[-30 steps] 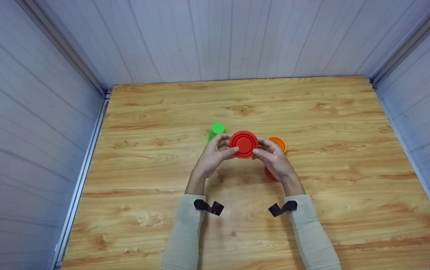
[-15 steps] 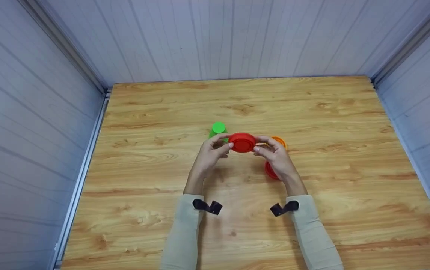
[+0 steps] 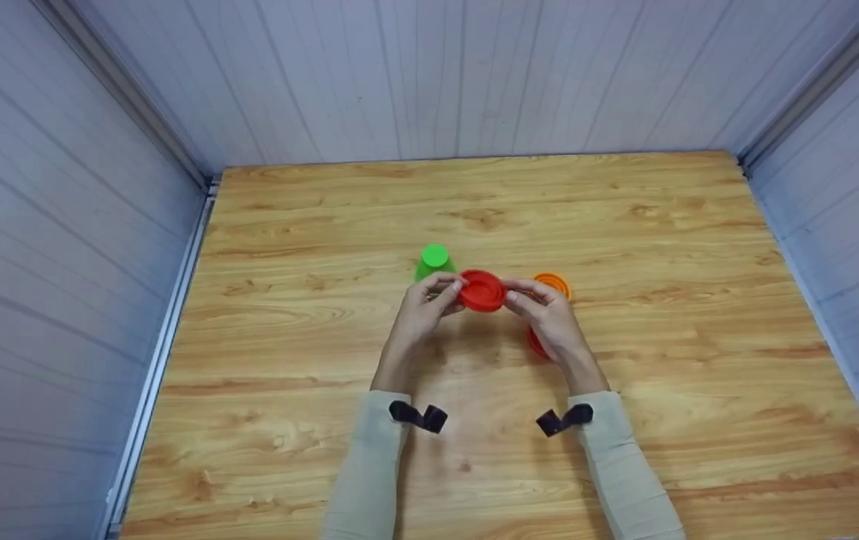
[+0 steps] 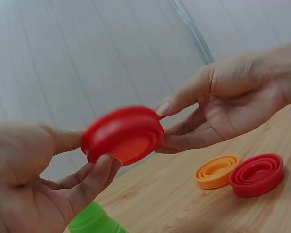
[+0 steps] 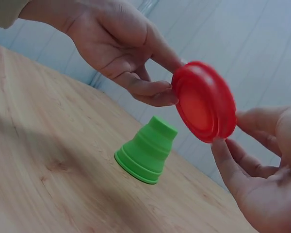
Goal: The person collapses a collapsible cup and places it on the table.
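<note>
Between both hands, above the table, a red collapsible cup (image 3: pixel 482 291) is held folded flat and tilted. My left hand (image 3: pixel 421 309) pinches its left edge with thumb and fingertips. The opposite edge is pinched by my right hand (image 3: pixel 551 315). The left wrist view shows the ridged rings of the red cup (image 4: pixel 126 136) bulging a little along one side. Behind the left hand a green collapsible cup (image 5: pixel 148 150) stands extended, narrow end up. Under the right hand lie a folded orange cup (image 4: pixel 216 171) and a second folded red cup (image 4: pixel 257 175), side by side.
The wood-grain table (image 3: pixel 286 420) is bounded by pale panel walls (image 3: pixel 429 82) at the back and on both sides. A metal rail (image 3: pixel 163 360) runs along its left edge. Each sleeve carries a small black wrist camera (image 3: pixel 419 416).
The held red cup has tipped between the hands, its face turning down and then partly back up, and has shifted slightly left. Both hands keep their pinch; the other cups stay put.
</note>
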`<state>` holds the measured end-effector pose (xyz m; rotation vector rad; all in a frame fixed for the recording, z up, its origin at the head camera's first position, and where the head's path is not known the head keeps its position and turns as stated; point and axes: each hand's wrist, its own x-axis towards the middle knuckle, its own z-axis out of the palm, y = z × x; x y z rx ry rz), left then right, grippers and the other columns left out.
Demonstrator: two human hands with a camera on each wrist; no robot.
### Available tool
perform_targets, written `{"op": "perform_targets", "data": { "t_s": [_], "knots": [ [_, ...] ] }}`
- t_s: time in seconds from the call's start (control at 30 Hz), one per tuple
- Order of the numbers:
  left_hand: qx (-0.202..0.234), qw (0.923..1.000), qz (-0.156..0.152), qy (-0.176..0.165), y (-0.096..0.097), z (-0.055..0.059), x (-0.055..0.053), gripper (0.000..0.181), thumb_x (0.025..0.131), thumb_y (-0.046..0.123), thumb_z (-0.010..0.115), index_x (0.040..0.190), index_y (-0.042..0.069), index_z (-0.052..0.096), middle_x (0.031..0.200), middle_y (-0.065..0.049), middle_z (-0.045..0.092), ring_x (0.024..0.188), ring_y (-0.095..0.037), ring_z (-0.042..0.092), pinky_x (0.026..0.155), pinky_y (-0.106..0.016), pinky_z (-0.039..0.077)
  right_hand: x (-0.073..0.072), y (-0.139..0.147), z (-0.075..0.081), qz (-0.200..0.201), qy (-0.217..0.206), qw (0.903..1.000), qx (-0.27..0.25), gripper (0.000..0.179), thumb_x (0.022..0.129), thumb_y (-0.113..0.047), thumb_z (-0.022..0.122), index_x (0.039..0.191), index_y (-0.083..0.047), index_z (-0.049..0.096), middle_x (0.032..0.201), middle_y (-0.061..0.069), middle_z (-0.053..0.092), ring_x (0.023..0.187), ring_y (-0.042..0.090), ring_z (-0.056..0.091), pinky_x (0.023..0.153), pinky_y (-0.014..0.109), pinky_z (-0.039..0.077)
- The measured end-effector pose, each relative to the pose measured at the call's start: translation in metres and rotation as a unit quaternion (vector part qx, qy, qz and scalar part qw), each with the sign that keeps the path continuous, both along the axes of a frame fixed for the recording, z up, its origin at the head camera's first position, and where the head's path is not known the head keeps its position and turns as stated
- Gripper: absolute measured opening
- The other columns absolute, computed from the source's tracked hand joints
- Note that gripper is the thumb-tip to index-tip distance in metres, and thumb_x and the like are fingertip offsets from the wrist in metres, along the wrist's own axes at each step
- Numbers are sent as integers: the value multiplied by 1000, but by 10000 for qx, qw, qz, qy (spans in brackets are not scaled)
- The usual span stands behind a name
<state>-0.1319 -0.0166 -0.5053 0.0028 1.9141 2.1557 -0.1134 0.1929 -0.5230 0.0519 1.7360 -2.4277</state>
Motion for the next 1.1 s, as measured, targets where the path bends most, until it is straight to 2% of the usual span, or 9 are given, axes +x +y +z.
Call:
{"op": "perform_targets", "data": {
  "t_s": [0.13,0.27,0.43,0.57,0.63,0.67,0.77,0.93,1.1],
  "knots": [
    [-226,9997,-54,-33,1,-1,-1,20,94,6,58,112,-1,63,102,-12,60,84,-13,63,79,-29,57,-1,-2,-2,-245,-161,9994,-194,40,88,1,64,125,10,54,112,7,65,102,15,63,90,28,53],
    [-222,9997,-44,17,4,-4,-2,31,93,4,59,124,2,56,103,-13,56,83,-15,63,80,-33,58,-3,-3,-4,-501,-235,9984,-118,44,88,5,61,131,11,49,109,5,63,100,13,63,88,25,53],
    [-314,9995,-41,32,8,-15,-5,40,92,2,59,131,1,49,101,-13,53,82,-15,62,85,-43,56,-6,-4,-12,-697,-320,9967,278,40,89,8,58,128,12,51,108,6,66,96,11,64,85,23,54],
    [-671,9977,-44,51,11,-28,-7,34,93,3,58,126,-4,54,104,-17,57,85,-19,62,83,-38,56,-9,-3,-21,-783,-394,9944,585,38,88,10,58,126,12,54,113,12,66,97,12,64,86,25,54],
    [-861,9963,-56,19,13,-29,-6,34,92,0,58,125,-5,55,108,-23,59,91,-25,62,84,-38,55,-10,-3,-26,-812,-414,9931,741,38,87,11,58,125,11,55,115,15,66,97,11,64,86,25,53],
    [-921,9957,-66,-11,13,-27,-4,35,91,-2,58,126,-6,55,110,-25,58,95,-29,62,86,-39,54,-11,-3,-28,-818,-419,9926,796,38,87,12,57,125,11,55,115,17,65,97,11,64,86,25,53],
    [-1159,9932,-10,-136,18,-35,-5,37,90,-5,57,126,-4,56,114,-25,60,102,-31,60,87,-39,54,-13,-4,-34,-740,-427,9903,1099,39,87,15,55,126,10,55,121,23,61,103,17,63,87,23,53],
    [-1477,9883,202,-309,27,-56,-10,37,88,-6,56,125,1,60,108,-17,63,95,-22,61,77,-31,55,-14,-8,-37,-504,-446,9783,1958,42,88,14,54,129,7,53,129,27,55,118,34,55,92,26,50],
    [-2183,9755,278,41,31,-58,-10,36,85,-7,58,121,-1,62,100,-16,66,90,-21,63,75,-25,53,-14,-10,-36,-318,-479,9659,2523,42,89,12,51,131,6,51,131,25,54,121,34,52,102,40,45]
  ]
}}
